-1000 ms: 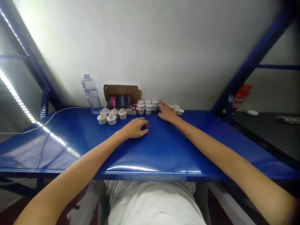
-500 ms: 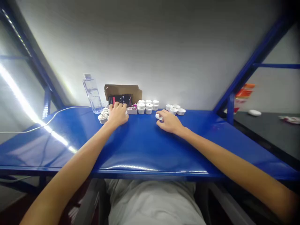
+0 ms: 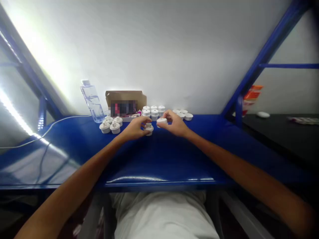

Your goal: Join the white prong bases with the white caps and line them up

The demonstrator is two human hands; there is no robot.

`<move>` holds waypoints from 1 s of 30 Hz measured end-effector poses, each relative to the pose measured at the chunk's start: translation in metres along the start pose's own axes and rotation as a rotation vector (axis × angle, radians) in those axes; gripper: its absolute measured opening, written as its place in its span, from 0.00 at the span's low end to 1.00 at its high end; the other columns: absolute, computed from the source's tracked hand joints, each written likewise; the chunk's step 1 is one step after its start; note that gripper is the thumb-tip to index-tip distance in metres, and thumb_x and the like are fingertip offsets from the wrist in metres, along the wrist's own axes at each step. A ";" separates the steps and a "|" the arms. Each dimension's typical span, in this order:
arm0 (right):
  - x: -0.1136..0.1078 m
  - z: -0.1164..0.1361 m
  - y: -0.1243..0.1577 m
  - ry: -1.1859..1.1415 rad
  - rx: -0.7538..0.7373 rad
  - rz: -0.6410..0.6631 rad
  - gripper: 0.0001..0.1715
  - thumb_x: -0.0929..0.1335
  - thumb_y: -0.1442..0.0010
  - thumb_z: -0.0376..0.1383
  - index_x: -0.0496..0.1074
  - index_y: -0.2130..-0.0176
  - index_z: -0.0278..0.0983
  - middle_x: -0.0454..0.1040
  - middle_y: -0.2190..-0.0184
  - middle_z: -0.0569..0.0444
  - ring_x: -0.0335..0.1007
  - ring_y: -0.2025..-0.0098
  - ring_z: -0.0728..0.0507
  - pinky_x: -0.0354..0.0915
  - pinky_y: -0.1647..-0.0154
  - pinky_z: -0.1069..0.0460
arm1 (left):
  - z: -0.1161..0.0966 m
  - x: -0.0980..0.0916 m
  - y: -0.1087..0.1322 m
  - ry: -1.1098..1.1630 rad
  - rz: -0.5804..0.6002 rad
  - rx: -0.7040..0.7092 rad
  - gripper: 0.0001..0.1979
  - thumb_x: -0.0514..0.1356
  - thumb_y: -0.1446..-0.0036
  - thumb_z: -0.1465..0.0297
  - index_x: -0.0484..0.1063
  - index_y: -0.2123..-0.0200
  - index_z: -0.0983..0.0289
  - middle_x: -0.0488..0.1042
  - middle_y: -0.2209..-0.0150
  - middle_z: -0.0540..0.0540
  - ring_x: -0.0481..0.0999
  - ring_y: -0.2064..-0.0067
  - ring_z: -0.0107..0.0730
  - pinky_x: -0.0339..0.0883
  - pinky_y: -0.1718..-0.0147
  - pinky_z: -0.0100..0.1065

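My left hand (image 3: 137, 128) is closed around a small white round base (image 3: 149, 129) with raised parts on top, held just over the blue tabletop (image 3: 154, 156). Close by on the right, my right hand (image 3: 176, 124) grips a white round cap (image 3: 161, 122) between thumb and fingers. A narrow gap separates the two pieces. Several similar white bases (image 3: 115, 127) stand grouped at the left. Behind my hands are rows of closed white round units (image 3: 154, 113). Shallow white cups (image 3: 188, 117) sit beyond my right hand, partly hidden by it.
A clear bottle (image 3: 92, 103) of liquid stands at the back left, beside an open cardboard box (image 3: 126, 95) with a blurred-out patch in front. A white cable (image 3: 53, 125) crosses the left side. Blue frame posts (image 3: 239, 109) rise at the sides; a black surface (image 3: 279, 132) lies right.
My left hand has moved right from the group of bases, bringing one base to the middle. My right hand has shifted slightly left with the cap. The camera view has tilted a little.
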State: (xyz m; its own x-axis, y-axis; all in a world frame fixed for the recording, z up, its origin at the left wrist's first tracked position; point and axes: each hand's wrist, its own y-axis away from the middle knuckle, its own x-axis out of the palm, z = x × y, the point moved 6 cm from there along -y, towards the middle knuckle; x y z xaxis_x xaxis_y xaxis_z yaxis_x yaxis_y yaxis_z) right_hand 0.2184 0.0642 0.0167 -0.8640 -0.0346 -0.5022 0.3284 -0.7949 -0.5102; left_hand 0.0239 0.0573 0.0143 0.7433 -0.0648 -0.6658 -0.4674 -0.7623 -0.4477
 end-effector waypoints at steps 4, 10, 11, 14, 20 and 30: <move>0.010 0.025 0.007 -0.129 -0.107 -0.016 0.21 0.74 0.44 0.47 0.64 0.61 0.40 0.76 0.57 0.52 0.74 0.56 0.42 0.69 0.52 0.48 | -0.012 0.015 0.002 0.219 0.059 -0.023 0.28 0.71 0.52 0.68 0.71 0.47 0.64 0.77 0.49 0.62 0.80 0.52 0.42 0.75 0.53 0.41; 0.026 0.015 0.010 -0.106 -0.057 0.195 0.20 0.75 0.46 0.43 0.68 0.57 0.39 0.77 0.57 0.53 0.76 0.56 0.42 0.70 0.49 0.46 | -0.002 0.017 0.006 -0.030 0.170 -0.127 0.23 0.71 0.52 0.56 0.78 0.57 0.64 0.80 0.58 0.57 0.79 0.56 0.44 0.72 0.56 0.40; 0.027 0.012 0.010 -0.140 -0.045 0.210 0.20 0.75 0.46 0.43 0.68 0.58 0.39 0.77 0.58 0.53 0.76 0.56 0.42 0.70 0.49 0.46 | -0.001 0.018 0.007 -0.030 0.198 -0.140 0.23 0.70 0.52 0.54 0.79 0.59 0.64 0.81 0.60 0.57 0.79 0.57 0.44 0.72 0.57 0.40; 0.028 0.009 0.011 -0.199 -0.020 0.215 0.22 0.76 0.48 0.43 0.69 0.57 0.39 0.77 0.57 0.52 0.76 0.55 0.42 0.72 0.49 0.46 | -0.004 0.020 0.009 -0.018 0.208 -0.139 0.24 0.70 0.52 0.53 0.80 0.58 0.64 0.81 0.60 0.55 0.79 0.57 0.45 0.71 0.57 0.39; 0.027 0.021 0.011 -0.187 -0.082 0.244 0.25 0.76 0.49 0.39 0.72 0.53 0.39 0.75 0.50 0.50 0.74 0.48 0.40 0.71 0.46 0.45 | -0.004 0.025 0.007 0.177 0.224 -0.176 0.24 0.73 0.56 0.59 0.79 0.57 0.66 0.82 0.61 0.55 0.80 0.59 0.42 0.72 0.58 0.38; 0.006 0.013 0.007 -0.445 -0.072 0.164 0.27 0.80 0.52 0.40 0.71 0.55 0.38 0.75 0.50 0.49 0.75 0.48 0.38 0.70 0.42 0.42 | 0.000 0.009 0.005 0.622 0.035 -0.363 0.26 0.74 0.53 0.58 0.78 0.55 0.68 0.81 0.62 0.58 0.79 0.63 0.34 0.69 0.63 0.32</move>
State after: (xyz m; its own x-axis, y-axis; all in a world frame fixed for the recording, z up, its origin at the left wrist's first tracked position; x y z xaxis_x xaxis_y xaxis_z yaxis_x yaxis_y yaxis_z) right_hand 0.2103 0.0501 0.0192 -0.8729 -0.4246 -0.2402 0.4860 -0.7138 -0.5042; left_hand 0.0281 0.0523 0.0062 0.9164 -0.3652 -0.1641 -0.3874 -0.9122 -0.1336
